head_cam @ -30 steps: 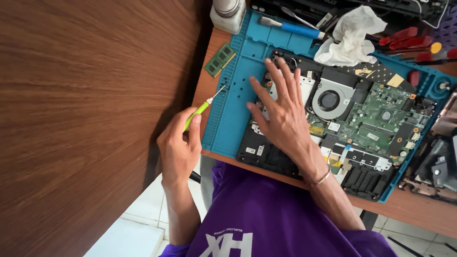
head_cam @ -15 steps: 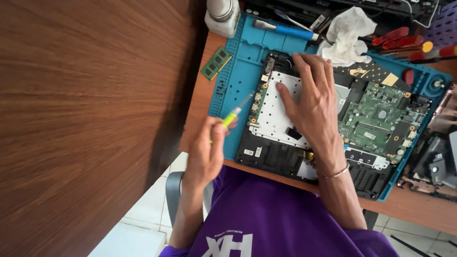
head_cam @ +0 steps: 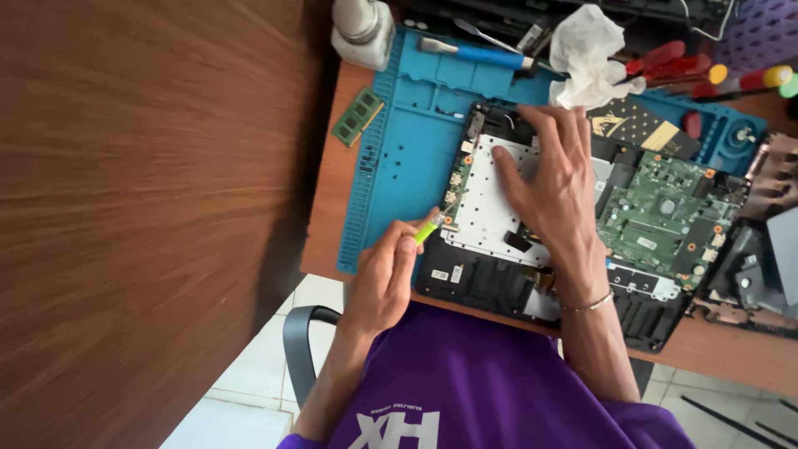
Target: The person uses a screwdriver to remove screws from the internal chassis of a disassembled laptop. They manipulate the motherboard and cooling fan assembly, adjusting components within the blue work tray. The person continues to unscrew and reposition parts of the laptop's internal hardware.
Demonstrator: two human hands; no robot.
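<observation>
Near the blue mat's left edge, the left hand is clenching a green screwdriver against the opened laptop, while the right hand is pressing flat, fingers spread.

A broad, dark brown wood-grain panel fills the left half of the view, its grain blurred. Beside it stands a lighter brown wooden table, its front edge running towards the lower right. Below the table the floor is laid with pale, whitish tiles with thin grout lines. A dark grey chair arm curves up over the tiles. Daylight falls evenly.
</observation>
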